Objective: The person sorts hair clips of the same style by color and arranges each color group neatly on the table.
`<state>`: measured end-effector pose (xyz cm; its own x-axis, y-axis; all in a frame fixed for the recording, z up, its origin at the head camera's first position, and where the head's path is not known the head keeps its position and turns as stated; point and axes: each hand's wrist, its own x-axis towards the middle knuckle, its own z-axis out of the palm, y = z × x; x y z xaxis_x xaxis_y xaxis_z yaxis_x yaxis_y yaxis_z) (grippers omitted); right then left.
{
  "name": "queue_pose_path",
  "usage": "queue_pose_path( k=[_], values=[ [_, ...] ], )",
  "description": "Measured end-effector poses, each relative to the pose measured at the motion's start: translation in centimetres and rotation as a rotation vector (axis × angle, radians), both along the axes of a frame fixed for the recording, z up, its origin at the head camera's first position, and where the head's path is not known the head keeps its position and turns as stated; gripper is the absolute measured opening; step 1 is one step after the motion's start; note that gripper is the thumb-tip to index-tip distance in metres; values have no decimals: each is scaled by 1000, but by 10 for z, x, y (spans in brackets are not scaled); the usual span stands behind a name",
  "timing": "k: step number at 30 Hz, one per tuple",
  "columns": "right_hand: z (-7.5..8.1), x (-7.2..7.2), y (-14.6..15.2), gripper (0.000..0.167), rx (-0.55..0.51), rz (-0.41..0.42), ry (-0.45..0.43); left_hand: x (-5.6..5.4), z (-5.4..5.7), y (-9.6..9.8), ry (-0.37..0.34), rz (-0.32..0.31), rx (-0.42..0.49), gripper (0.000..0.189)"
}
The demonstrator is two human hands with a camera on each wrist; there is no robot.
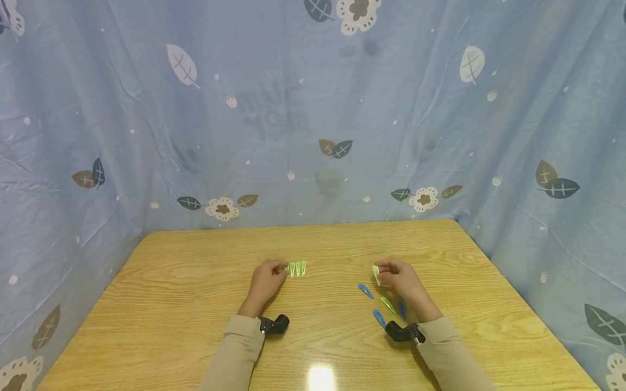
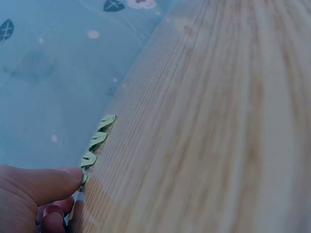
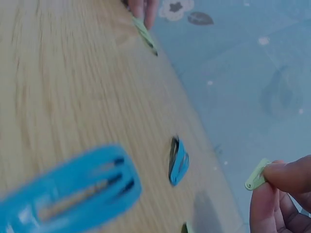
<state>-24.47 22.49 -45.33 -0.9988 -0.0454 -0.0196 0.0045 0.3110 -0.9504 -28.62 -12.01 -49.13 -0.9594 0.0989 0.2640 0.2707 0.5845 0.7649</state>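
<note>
Several light-green snap hair clips [image 1: 298, 269] stand side by side in a short row on the table. At the row's left end my left hand [image 1: 268, 281] pinches the end green clip [image 2: 84, 179] between thumb and curled fingers, which partly hide it. My right hand [image 1: 405, 282] holds another green hair clip [image 3: 256, 175] up off the table, between thumb and forefinger. Below that hand lie a loose green clip [image 1: 388, 304] and several blue hair clips [image 1: 379, 318], one of them partly behind the wrist.
The wooden table [image 1: 195, 304] ends at the back against a blue patterned curtain [image 1: 274, 136], which also hangs along both sides. A blue clip [image 3: 73, 189] looms large near the right wrist camera. Light glares on the table's front edge.
</note>
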Motion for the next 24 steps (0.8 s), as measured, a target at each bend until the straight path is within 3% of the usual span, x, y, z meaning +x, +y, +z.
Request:
queue_pose_path(
  k=[6, 8, 13, 15, 24],
  values=[
    [8, 6, -11, 38, -11, 30, 26, 0, 0, -1, -4, 0, -1, 20],
    [18, 12, -19, 37, -11, 48, 33, 0, 0, -2, -3, -2, 0, 21],
    [21, 17, -30, 34, -9, 82, 50, 2, 1, -2, -1, -12, 9, 21],
    [14, 14, -33, 34, -21, 98, 61, 2, 2, -2, -2, -14, 9, 21],
    [24, 11, -66, 36, -68, 131, 79, 3, 2, -2, -5, -7, 11, 21]
  ],
)
